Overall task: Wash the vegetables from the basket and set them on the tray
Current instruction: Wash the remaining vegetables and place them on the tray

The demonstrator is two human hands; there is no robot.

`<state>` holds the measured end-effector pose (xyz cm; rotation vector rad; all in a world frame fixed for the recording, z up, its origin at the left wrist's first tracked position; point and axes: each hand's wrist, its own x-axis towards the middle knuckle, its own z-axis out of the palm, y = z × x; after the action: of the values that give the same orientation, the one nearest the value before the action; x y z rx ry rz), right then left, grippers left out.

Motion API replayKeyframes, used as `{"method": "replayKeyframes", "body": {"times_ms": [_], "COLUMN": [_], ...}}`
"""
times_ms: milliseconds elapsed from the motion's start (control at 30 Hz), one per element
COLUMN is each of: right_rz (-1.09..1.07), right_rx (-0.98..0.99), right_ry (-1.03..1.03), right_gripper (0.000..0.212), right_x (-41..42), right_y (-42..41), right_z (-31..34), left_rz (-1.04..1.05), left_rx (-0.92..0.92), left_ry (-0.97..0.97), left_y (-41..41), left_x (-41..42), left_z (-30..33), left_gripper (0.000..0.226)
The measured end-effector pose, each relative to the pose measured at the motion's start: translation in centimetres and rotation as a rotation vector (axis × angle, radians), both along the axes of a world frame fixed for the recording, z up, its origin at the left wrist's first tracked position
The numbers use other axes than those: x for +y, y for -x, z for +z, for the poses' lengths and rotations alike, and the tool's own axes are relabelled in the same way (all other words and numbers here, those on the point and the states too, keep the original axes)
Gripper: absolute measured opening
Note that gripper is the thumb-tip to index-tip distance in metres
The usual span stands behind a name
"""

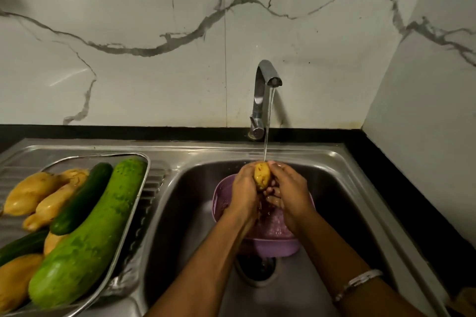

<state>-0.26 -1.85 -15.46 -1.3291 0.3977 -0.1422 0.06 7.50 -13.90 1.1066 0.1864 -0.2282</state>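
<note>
The yellow vegetable stands upright under the water stream, above the purple basket in the sink. The left hand and the right hand both close their grip around it, fingers curled. It is wet, with brownish marks.

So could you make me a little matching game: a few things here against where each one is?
Things:
1. potato
2. purple basket
3. long pale green gourd
4. tap

Places:
A. on the steel tray
B. behind the sink, running water
C. gripped in both hands, left and right
D. in the sink basin

Pairs: 1-C, 2-D, 3-A, 4-B
</note>
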Motion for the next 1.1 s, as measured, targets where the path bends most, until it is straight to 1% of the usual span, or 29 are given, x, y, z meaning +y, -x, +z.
{"method": "replayKeyframes", "body": {"times_ms": [100,200,267,333,400,467,533,600,633,733,800,867,933,1033,1100], "right_rz": [-0.040,-0.072,-0.071,-0.065,-0.043,0.011,0.018,-0.033,-0.028,0.025,0.058,0.139,0.192,0.065,-0.019], "right_rx": [-0.003,-0.040,-0.070,-0.096,-0.068,0.015,0.066,0.052,0.036,0.029,0.048,0.046,0.015,-0.058,-0.067], "right_ry": [0.012,0.058,0.100,0.132,0.098,0.031,-0.040,-0.104,-0.108,-0.090,-0.050,0.001,0.076,0.247,0.266], "right_gripper": [0.016,0.006,0.013,0.016,0.020,0.029,0.036,0.032,0.031,0.030,0.028,0.026,0.025,0.018,0.020], "right_x": [0.1,0.4,0.4,0.4,0.6,1.5,2.1,1.9,1.6,1.6,2.1,2.4,2.7,2.9,3.2], "right_y": [-0.8,-1.3,-1.3,-1.2,-1.2,-1.1,-1.3,-1.1,-1.0,-0.8,-0.6,-0.5,-0.2,0.0,0.1], "right_z": [-0.2,-0.6,-0.8,-0.8,-0.7,-0.6,-0.9,-0.5,-0.2,0.5,0.4,0.1,0.1,0.1,0.2], "left_rz": [0.004,0.005,-0.002,-0.026,-0.050,-0.078,-0.081,-0.102,-0.106,0.003,0.069,0.088,0.096,0.066,0.049], "left_rx": [-0.033,-0.130,-0.200,-0.221,-0.208,-0.213,-0.300,-0.402,-0.411,-0.344,-0.233,-0.093,0.028,0.027,-0.018], "left_ry": [-0.073,-0.154,-0.170,-0.181,-0.192,-0.195,-0.294,-0.393,-0.392,-0.321,-0.262,-0.179,-0.163,-0.188,-0.222], "left_y": [-0.7,-0.6,-0.5,-0.4,-0.3,-0.2,-0.2,-0.2,-0.1,-0.2,-0.5,-0.8,-1.1,-1.3,-1.3], "left_x": [0.2,0.3,0.4,0.4,0.6,0.7,0.6,0.4,0.3,0.0,0.2,0.6,1.0,1.2,0.9], "left_z": [-0.3,-0.2,0.1,0.4,0.7,0.5,0.0,-0.6,-0.6,-0.5,-0.8,-0.9,-1.1,-1.3,-1.4], "left_gripper": [0.034,0.034,0.031,0.032,0.035,0.038,0.030,0.022,0.020,0.021,0.025,0.028,0.027,0.031,0.033]}}
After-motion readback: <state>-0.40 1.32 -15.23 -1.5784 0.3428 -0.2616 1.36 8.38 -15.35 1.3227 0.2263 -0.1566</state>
